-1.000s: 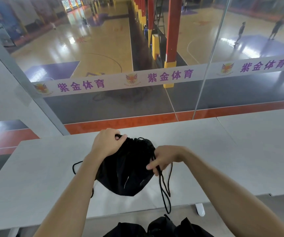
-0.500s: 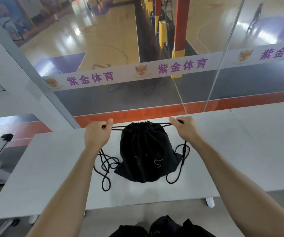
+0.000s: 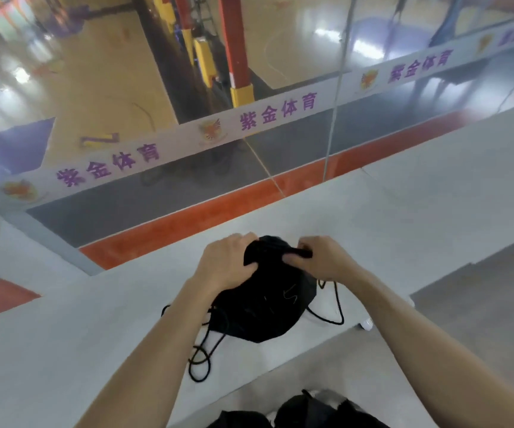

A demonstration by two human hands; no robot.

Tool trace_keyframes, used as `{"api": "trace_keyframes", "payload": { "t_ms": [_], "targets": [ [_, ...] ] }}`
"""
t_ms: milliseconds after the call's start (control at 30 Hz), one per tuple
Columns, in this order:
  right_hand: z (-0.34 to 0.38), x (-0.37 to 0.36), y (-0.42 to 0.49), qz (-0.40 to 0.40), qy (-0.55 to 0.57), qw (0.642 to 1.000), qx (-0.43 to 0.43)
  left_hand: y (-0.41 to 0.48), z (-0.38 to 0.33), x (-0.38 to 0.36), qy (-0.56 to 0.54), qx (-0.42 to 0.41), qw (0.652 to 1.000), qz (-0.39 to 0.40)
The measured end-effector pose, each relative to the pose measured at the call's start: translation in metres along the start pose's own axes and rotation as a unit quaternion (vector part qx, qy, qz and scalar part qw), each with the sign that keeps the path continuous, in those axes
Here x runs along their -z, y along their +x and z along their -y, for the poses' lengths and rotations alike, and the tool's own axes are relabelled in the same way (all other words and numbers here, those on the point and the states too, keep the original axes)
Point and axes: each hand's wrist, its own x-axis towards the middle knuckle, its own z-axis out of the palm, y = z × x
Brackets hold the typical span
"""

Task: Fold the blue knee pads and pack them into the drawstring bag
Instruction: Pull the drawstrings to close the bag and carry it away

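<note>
A black drawstring bag point(image 3: 265, 307) lies bulging on the grey table point(image 3: 95, 335), its gathered mouth pointing away from me. My left hand point(image 3: 225, 267) grips the left side of the bunched mouth. My right hand point(image 3: 320, 261) pinches the right side of the mouth, fingers curled round the black fabric or cord. Loose black cords point(image 3: 201, 359) trail from the bag toward me on the left and loop out on the right point(image 3: 333, 307). No blue knee pads are visible; the bag hides whatever is inside it.
A glass wall point(image 3: 249, 88) with a white band of purple characters stands just beyond the table's far edge, with a sports court behind it. A second grey table point(image 3: 466, 186) adjoins on the right. The near table edge runs just below the bag.
My hands, which were spread apart pulling the cords sideways, have come together onto the bag's closed mouth. The view has tilted and is blurred.
</note>
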Motion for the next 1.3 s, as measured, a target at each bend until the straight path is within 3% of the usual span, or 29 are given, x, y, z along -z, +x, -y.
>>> {"api": "trace_keyframes", "payload": {
  "t_ms": [133, 267, 400, 633, 933, 1300],
  "targets": [
    [-0.033, 0.010, -0.054, -0.005, -0.114, 0.989, -0.097, -0.004, -0.002, 0.018, -0.075, -0.043, 0.995, -0.043],
    [-0.072, 0.002, -0.139, -0.103, -0.082, 0.965, -0.228, 0.006, -0.065, 0.027, -0.132, -0.121, 0.983, -0.049],
    [-0.090, -0.019, -0.237, -0.093, -0.035, 0.930, -0.354, -0.004, -0.157, 0.010, -0.149, -0.244, 0.958, -0.002],
    [-0.113, -0.065, -0.424, -0.169, 0.037, 0.818, -0.548, -0.056, -0.317, -0.025, -0.178, -0.408, 0.894, 0.039],
    [-0.143, -0.128, -0.671, -0.236, 0.128, 0.673, -0.690, -0.171, -0.531, -0.127, -0.115, -0.554, 0.807, 0.167],
    [-0.171, -0.148, -0.936, -0.296, 0.185, 0.518, -0.781, -0.365, -0.776, -0.208, -0.139, -0.605, 0.744, 0.246]
  ]
}}
